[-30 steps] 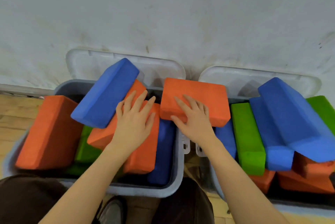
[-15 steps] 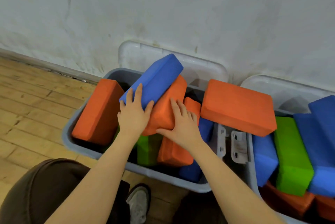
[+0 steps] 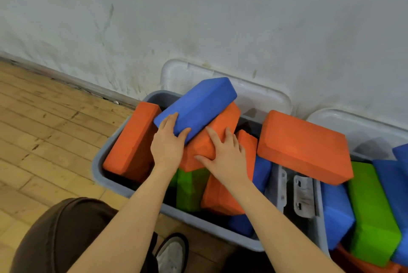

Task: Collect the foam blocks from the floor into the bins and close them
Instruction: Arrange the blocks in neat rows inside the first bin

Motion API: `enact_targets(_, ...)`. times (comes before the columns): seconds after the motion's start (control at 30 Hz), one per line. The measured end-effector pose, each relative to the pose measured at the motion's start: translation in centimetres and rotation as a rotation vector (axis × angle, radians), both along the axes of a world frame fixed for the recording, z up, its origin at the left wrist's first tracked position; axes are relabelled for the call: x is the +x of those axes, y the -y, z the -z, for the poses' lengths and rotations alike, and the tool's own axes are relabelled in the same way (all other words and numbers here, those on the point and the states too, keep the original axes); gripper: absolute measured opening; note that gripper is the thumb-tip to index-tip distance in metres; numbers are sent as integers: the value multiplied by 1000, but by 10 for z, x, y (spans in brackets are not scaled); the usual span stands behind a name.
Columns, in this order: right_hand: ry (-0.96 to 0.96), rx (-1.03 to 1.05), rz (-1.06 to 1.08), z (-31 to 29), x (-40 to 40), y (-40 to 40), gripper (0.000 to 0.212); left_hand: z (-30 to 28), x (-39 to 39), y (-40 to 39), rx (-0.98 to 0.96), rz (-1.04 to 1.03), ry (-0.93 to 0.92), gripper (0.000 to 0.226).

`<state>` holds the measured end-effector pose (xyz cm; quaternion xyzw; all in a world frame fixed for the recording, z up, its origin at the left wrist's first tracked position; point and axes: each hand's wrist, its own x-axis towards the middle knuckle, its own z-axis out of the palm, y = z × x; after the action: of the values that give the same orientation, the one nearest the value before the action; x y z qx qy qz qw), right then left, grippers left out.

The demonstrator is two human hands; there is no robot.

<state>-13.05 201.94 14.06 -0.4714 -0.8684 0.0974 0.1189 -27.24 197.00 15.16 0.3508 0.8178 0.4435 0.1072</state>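
Two grey bins stand side by side against the wall, both full of foam blocks. In the left bin [image 3: 103, 162] a blue block [image 3: 198, 102] lies tilted on top of an orange block [image 3: 218, 131]. My left hand [image 3: 169, 146] grips the near end of that blue block, thumb on its side. My right hand [image 3: 225, 155] grips the orange block beneath it. Another orange block [image 3: 304, 146] rests across the gap between the left bin and the right bin [image 3: 319, 217]. An upright orange block [image 3: 132, 142] leans at the left bin's left end.
Both lids [image 3: 260, 96] stand open against the white wall [image 3: 220, 18]. The right bin holds green [image 3: 373, 213] and blue [image 3: 337, 215] blocks. Wooden floor [image 3: 44, 129] stretches to the left. My knee [image 3: 66, 239] and shoe [image 3: 172, 253] are in front of the left bin.
My right hand left the bridging orange block and came onto the orange block in the left bin. My left hand slid up onto the blue block's end. My view swung left.
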Motion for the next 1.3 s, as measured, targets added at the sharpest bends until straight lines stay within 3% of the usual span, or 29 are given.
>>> enact_targets(0.1,-50,16,-27,-4,1,1,73,-3,-2,6,34,-12,-28,55)
enact_targets(0.33,-356,132,-53,-41,19,-6,62,-49,10,3,229,13,-288,51)
enact_targets(0.5,-425,251,41,-71,66,-16,55,-77,40,-13,320,87,-408,51)
enact_targets(0.7,-588,238,216,-70,144,-19,56,-84,98,-39,408,214,-480,46)
enact_targets(0.9,-564,203,313,-61,199,-32,49,-86,152,-69,437,365,-484,44)
enact_targets(1.07,-366,145,477,-40,224,-31,44,-79,180,-84,372,482,-497,44)
enact_targets(1.13,-290,221,497,-34,233,-24,48,-79,185,-86,359,506,-494,45)
enact_targets(1.3,-328,480,564,-51,238,-21,57,-83,193,-95,334,567,-480,47)
